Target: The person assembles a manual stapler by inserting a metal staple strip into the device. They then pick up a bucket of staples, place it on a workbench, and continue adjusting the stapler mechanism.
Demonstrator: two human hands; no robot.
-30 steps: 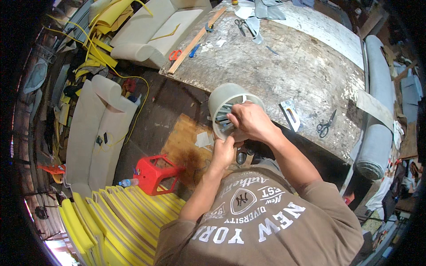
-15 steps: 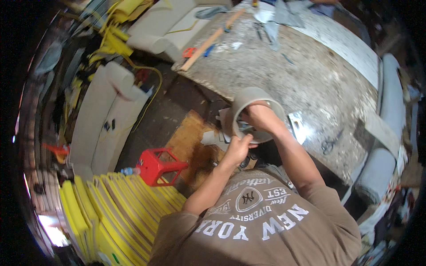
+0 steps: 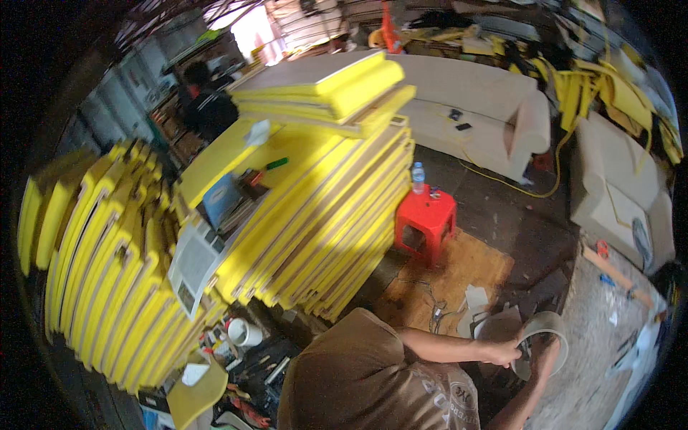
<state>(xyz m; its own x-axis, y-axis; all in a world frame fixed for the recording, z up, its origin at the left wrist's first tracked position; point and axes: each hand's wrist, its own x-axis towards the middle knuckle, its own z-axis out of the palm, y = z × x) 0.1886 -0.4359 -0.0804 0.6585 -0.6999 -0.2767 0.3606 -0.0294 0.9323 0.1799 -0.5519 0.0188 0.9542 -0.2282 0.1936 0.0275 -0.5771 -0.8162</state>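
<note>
"What do you see on the far left?"

"Lots of yellow pads (image 3: 93, 279), standing close together in a row. Next comes a tall yellow stack (image 3: 315, 229)."

"And then?"

"A red stool (image 3: 427, 213) with a clear bottle (image 3: 418, 179) on top."

"Where are the hands?"

"More to the right. The left hand (image 3: 499, 352) grips the edge of a whitish tub (image 3: 562, 342), which is tipped."

"And the right hand (image 3: 547, 353)?"

"It's inside the tub. Its fingers are hidden, so I can't tell if they hold anything."

"What's last?"

"A big table (image 3: 609, 337), right by the tub."

Pale sofa (image 3: 462, 86) on dark floor (image 3: 505, 215)
</note>
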